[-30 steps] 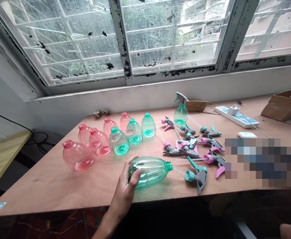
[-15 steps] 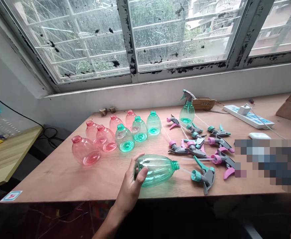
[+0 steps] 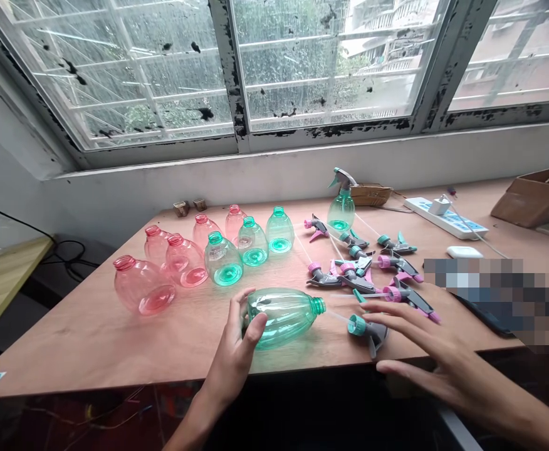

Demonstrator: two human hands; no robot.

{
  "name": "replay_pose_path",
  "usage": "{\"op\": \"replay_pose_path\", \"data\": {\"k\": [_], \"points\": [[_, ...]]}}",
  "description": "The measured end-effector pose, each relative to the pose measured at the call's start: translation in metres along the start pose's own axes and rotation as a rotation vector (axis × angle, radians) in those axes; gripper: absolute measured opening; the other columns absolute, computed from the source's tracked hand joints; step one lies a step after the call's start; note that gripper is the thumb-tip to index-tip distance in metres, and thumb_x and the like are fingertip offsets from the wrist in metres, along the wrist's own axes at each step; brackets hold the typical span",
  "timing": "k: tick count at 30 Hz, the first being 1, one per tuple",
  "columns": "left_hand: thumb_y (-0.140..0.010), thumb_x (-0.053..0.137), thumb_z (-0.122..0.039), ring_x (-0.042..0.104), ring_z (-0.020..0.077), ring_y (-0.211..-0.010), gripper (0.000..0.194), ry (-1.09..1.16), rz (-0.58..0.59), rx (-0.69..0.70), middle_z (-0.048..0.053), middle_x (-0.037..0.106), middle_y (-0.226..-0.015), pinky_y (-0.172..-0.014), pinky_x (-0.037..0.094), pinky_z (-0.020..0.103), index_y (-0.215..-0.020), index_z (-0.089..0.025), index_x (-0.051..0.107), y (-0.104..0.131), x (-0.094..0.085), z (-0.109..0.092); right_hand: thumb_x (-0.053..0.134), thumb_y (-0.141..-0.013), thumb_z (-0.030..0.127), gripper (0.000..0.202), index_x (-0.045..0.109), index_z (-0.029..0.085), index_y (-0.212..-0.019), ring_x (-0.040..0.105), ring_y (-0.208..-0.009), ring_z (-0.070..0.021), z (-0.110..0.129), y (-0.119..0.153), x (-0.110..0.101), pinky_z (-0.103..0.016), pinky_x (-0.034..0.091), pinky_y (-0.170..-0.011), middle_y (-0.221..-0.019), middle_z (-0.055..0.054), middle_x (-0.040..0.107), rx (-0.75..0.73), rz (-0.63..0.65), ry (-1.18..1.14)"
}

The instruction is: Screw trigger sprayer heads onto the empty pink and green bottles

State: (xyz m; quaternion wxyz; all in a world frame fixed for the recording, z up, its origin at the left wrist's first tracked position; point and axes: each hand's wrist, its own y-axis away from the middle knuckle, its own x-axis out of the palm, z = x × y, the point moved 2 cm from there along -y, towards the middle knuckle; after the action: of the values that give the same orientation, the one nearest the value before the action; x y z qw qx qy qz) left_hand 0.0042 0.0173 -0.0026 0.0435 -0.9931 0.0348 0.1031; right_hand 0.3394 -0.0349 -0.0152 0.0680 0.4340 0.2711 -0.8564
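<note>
My left hand (image 3: 241,341) grips the base end of a green spray bottle (image 3: 281,318), held on its side with its open neck to the right. Just right of that neck lies a grey and teal spray trigger head (image 3: 368,329), its thin tube pointing towards the bottle mouth. Over this head my right hand (image 3: 425,351) hovers with fingers spread, thumb low and apart, holding nothing. Its fingers partly cover the head; whether they touch it I cannot tell. Several more trigger heads, pink-collared (image 3: 350,275) and teal-collared (image 3: 394,244), lie behind.
Several pink bottles (image 3: 145,288) and green bottles (image 3: 225,260) stand at the left and middle. A green bottle with its sprayer fitted (image 3: 341,210) stands at the back. On the right are a power strip (image 3: 448,219), a white case (image 3: 465,252) and a cardboard box (image 3: 528,197).
My right hand has come in from the lower right to the teal trigger head. The left hand still grips the green bottle. The view has shifted slightly to the right.
</note>
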Motion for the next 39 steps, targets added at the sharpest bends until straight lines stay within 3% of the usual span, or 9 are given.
{"op": "replay_pose_path", "data": {"k": [2,5,14,17,23,26,29,35,39], "points": [[-0.098,0.051,-0.061,0.060,0.0284,-0.122,0.058,-0.004,0.010,-0.001,0.011,0.062,-0.133,-0.103,0.048,0.039,-0.138,-0.021,0.044,-0.001,0.000,0.001,0.069,-0.098,0.046,0.058,0.050,0.040,-0.153,0.052,-0.143,-0.0360,-0.009,-0.012,0.016,-0.051,0.052,-0.112,-0.161,-0.007,0.049,0.000,0.136,0.041],[-0.096,0.055,-0.062,0.062,0.0297,-0.118,0.059,-0.013,0.035,-0.005,0.009,0.066,-0.122,-0.102,0.048,0.041,-0.137,-0.020,0.047,-0.002,0.001,0.003,0.071,-0.095,0.053,0.066,0.049,0.037,-0.155,0.042,-0.150,-0.0397,-0.019,-0.017,0.036,-0.059,0.047,-0.115,-0.165,-0.010,0.043,0.013,0.164,0.090],[-0.095,0.055,-0.066,0.054,0.0346,-0.136,0.069,0.038,0.052,-0.027,0.010,0.062,-0.143,-0.114,0.042,0.043,-0.147,-0.021,0.052,0.000,-0.001,0.001,0.065,-0.102,0.035,0.042,0.061,0.032,-0.144,0.061,-0.133,-0.0314,-0.004,-0.040,0.043,-0.054,0.043,-0.116,-0.138,-0.008,0.071,-0.151,0.082,-0.066],[-0.100,0.043,-0.067,0.056,0.0320,-0.136,0.068,0.080,0.034,-0.022,0.009,0.064,-0.143,-0.116,0.042,0.041,-0.150,-0.022,0.049,0.001,-0.002,-0.004,0.063,-0.102,0.036,0.031,0.068,0.030,-0.132,0.065,-0.126,-0.0312,0.002,-0.058,0.047,-0.049,0.048,-0.111,-0.130,-0.008,0.075,-0.079,-0.053,-0.247],[-0.100,0.040,-0.070,0.051,0.0325,-0.143,0.071,0.098,0.059,-0.011,0.010,0.061,-0.149,-0.123,0.036,0.044,-0.155,-0.024,0.044,0.004,-0.002,-0.002,0.066,-0.099,0.051,0.031,0.073,0.024,-0.114,0.074,-0.101,-0.0244,0.010,-0.071,0.060,-0.032,0.059,-0.088,-0.110,-0.007,0.078,0.207,-0.069,-0.802],[-0.096,0.051,-0.071,0.048,0.0361,-0.145,0.077,0.091,0.129,-0.005,0.013,0.056,-0.153,-0.125,0.032,0.049,-0.155,-0.023,0.044,0.004,-0.003,0.004,0.064,-0.099,0.056,0.039,0.070,0.021,-0.115,0.071,-0.074,-0.0184,0.005,-0.066,0.063,-0.025,0.058,-0.064,-0.086,-0.003,0.074,0.347,-0.008,-0.990],[-0.090,0.067,-0.066,0.047,0.0372,-0.146,0.080,0.073,0.243,-0.001,0.013,0.054,-0.156,-0.124,0.035,0.050,-0.155,-0.025,0.044,0.004,-0.004,0.008,0.064,-0.098,0.058,0.043,0.067,0.018,-0.114,0.059,-0.051,-0.0126,0.001,-0.063,0.064,-0.020,0.044,-0.044,-0.066,0.001,0.066,0.459,0.109,-1.076],[-0.077,0.089,-0.044,0.037,0.0345,-0.154,0.101,-0.152,0.285,0.055,0.009,0.039,-0.167,-0.129,0.027,0.048,-0.160,-0.033,0.033,0.004,-0.004,0.008,0.070,-0.093,0.059,0.045,0.068,0.016,-0.105,0.060,-0.060,-0.0143,-0.004,-0.063,0.063,-0.024,0.047,-0.056,-0.066,0.001,0.064,0.448,0.106,-1.123],[-0.079,0.088,-0.042,0.039,0.0337,-0.153,0.099,-0.166,0.273,0.063,0.007,0.041,-0.167,-0.129,0.029,0.048,-0.160,-0.037,0.032,0.004,-0.003,0.006,0.089,-0.077,0.050,0.050,0.069,0.017,-0.109,0.063,-0.073,-0.0165,-0.005,-0.061,0.061,-0.027,0.051,-0.066,-0.082,0.000,0.069,0.459,0.136,-1.073]]}}
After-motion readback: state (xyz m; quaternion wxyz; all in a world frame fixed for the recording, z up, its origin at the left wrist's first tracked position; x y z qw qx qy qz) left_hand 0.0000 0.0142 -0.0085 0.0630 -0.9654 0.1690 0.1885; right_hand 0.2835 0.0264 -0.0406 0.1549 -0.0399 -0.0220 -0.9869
